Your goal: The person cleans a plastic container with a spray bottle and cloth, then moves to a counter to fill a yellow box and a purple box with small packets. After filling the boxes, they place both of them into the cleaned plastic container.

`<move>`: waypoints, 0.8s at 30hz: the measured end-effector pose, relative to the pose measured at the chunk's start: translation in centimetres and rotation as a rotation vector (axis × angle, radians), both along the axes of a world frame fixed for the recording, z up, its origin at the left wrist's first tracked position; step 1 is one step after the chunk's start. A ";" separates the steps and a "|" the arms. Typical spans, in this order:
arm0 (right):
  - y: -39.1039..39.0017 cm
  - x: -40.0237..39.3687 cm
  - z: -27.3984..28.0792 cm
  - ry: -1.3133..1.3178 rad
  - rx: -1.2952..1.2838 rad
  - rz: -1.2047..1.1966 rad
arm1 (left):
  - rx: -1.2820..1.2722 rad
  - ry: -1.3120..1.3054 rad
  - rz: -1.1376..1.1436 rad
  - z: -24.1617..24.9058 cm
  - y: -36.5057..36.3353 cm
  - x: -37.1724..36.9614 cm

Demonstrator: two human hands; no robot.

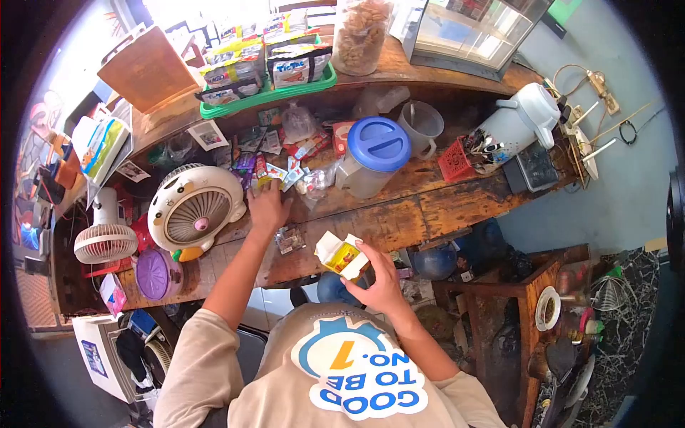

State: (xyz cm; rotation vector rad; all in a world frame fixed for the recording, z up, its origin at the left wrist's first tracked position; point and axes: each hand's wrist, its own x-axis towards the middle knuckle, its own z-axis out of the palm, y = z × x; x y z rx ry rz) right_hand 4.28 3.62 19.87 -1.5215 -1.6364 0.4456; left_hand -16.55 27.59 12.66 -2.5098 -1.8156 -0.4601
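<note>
My right hand (376,281) grips a small yellow-and-white cardboard box (342,258) near the table's front edge, thumb and fingers on its right side. The box's white top flaps stand open; what lies inside is hidden. My left hand (270,207) reaches over the wooden table (389,225), open, thumb apart from the fingers. Its fingertips are at a pile of small colourful sachets (275,171), overlapping the nearest ones. Close by is a clear plastic bag (317,181) with small items in it. A small flat packet (290,240) lies between my two hands.
A round fan (196,214) stands left of my left forearm, with a purple round container (155,274) below it. A blue-lidded pitcher (374,153), clear jug (421,128), red basket (454,159) and thermos (519,121) line the right. Behind, a green tray (267,97) holds snack bags.
</note>
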 end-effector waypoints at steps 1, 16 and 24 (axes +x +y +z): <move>-0.2 0.1 0.0 -0.007 0.000 -0.007 | 0.000 -0.007 -0.007 -1.5 0.6 -0.4; -1.3 0.2 0.4 0.022 -0.117 -0.008 | 0.059 0.022 -0.122 -3.2 0.9 -2.2; -0.8 0.3 0.1 -0.021 -0.105 0.053 | 0.007 -0.139 -0.221 -2.9 0.1 -4.1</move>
